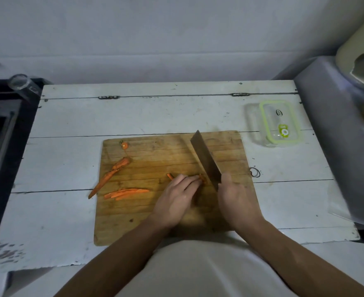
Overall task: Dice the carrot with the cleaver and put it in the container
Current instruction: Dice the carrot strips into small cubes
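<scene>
Hands first. I see my right hand [233, 196] wrapped around the handle of the cleaver [205, 159], fingers curled tight on it. The blade is dark and wide. It points away from me and a bit to the left, with its edge down by the carrot bits. My left hand [174, 196] lies on the cutting board [155, 211] with its fingers bent, and the fingertips [192, 179] press down on a small bunch of carrot strips [202, 179] right next to the blade. One thin end of a strip [170, 176] pokes out on the left side of that hand. The two hands are close, just beside each other, with the blade between them.

The board is brown wood and sits on a white table [69, 116] made of planks. On the left part of the board lies a long carrot piece [110, 174], and its thin tip hangs off the board edge. Near it, closer to me, lie a few cut carrot sticks [126, 192] side by side. Farther back on the board sits the little carrot top [124, 145].

The container [275, 123] is clear with a green rim. It sits on the table past the right back corner of the board, well apart from the hands. I cannot see any carrot in it.

A small metal ring [255, 173] lies just off the right edge of the board. A clear glass [20, 82] stands at the far left.
</scene>
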